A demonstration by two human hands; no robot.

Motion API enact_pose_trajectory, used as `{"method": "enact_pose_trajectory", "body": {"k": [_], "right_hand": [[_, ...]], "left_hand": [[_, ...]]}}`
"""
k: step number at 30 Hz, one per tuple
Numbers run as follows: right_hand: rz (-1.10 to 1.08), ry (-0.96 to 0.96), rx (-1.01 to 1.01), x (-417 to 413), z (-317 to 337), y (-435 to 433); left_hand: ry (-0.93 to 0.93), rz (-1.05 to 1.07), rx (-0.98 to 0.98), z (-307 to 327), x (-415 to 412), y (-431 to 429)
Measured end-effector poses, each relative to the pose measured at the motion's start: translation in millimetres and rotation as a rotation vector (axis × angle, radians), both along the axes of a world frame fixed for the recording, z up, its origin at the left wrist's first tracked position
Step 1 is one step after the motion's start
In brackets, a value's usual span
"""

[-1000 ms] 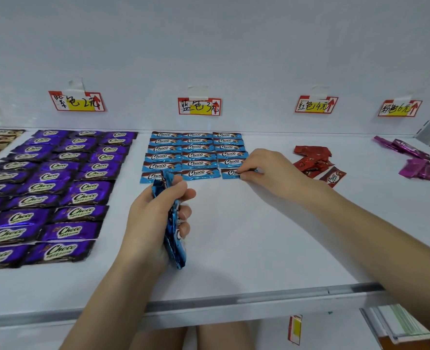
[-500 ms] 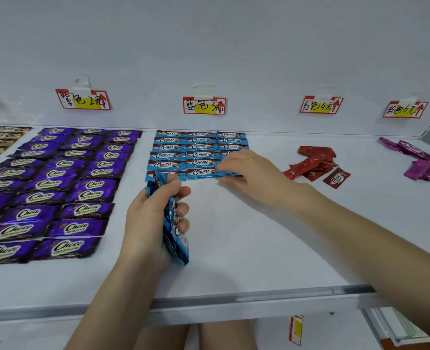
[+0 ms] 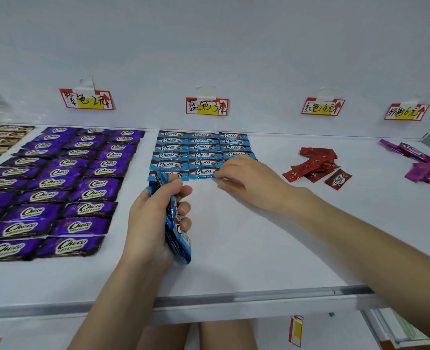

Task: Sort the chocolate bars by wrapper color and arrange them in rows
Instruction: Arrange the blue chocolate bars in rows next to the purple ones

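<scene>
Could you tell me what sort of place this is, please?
Probably a shop display: a white shelf with handwritten price tags on its back wall, and blue bars and purple bars in rows beneath.

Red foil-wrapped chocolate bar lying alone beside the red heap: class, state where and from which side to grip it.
Pinch the near edge of the red foil-wrapped chocolate bar from above: it lies flat, label up, the heap of red bars behind it, bare white shelf in front.

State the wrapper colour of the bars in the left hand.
Blue; the head view shows the left hand gripping the stack.
</scene>
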State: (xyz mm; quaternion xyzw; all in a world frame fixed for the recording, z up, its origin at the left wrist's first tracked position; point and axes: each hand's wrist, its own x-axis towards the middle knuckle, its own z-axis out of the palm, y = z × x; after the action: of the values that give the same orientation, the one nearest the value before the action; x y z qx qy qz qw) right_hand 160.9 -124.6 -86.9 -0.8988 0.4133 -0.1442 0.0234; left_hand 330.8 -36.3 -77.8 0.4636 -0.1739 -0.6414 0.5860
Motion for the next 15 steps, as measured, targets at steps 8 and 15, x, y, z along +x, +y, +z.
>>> {"method": "enact_pose_trajectory", "body": {"k": [8,15], "right_hand": [[-0.015,0.071,-0.008,9.7,-0.2,-0.6],[-0.028,0.087,-0.001,9.7,0.1,1.1]], "left_hand": [[0.005,-0.007,-0.009,-1.8,1.1,-0.8],[0.009,-0.009,-0.012,-1.6,0.9,-0.8]]}}
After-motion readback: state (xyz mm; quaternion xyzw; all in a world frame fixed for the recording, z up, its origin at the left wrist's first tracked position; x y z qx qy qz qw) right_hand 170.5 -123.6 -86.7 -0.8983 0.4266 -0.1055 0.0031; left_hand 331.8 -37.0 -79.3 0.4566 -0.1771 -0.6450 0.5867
